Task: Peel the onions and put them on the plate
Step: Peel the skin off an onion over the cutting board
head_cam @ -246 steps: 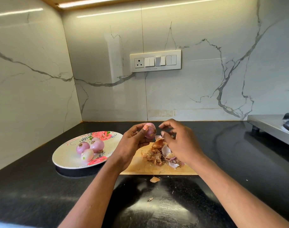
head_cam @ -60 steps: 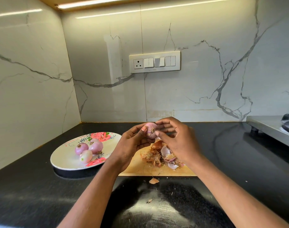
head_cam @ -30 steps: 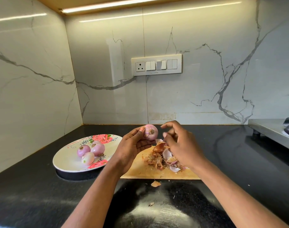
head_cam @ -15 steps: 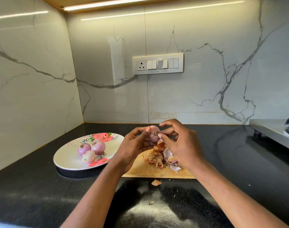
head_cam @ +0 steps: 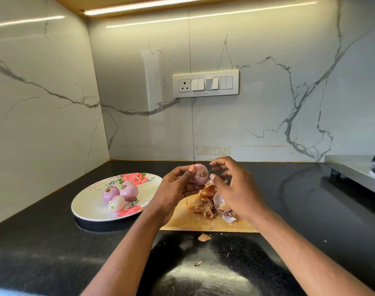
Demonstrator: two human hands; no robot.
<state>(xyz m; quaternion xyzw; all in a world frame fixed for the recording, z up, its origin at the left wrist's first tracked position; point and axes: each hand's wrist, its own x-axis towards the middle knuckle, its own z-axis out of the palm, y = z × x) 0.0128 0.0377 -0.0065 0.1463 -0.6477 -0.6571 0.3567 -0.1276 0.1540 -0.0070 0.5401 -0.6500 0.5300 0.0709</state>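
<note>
My left hand [head_cam: 175, 192] grips a small pink onion [head_cam: 200, 174] by its sides, root end facing me, raised above the wooden cutting board [head_cam: 183, 221]. My right hand [head_cam: 235, 189] hovers just right of the onion, fingers spread and blurred, holding nothing I can make out. Three peeled onions [head_cam: 120, 194] lie together on the flowered white plate [head_cam: 90, 205] to the left of the board. A heap of brown and pink onion peels [head_cam: 210, 205] sits on the board, partly hidden behind my right hand.
The black counter [head_cam: 54, 248] carries loose peel scraps [head_cam: 204, 237] in front of the board. A steel stove edge [head_cam: 357, 169] juts in at the right. Marble walls close off the back and left, with a switch panel [head_cam: 205, 83] on the back wall.
My right fingers were pinching at the onion's root half a second ago; now they have pulled away and spread. The left hand has turned the onion slightly and keeps hold of it.
</note>
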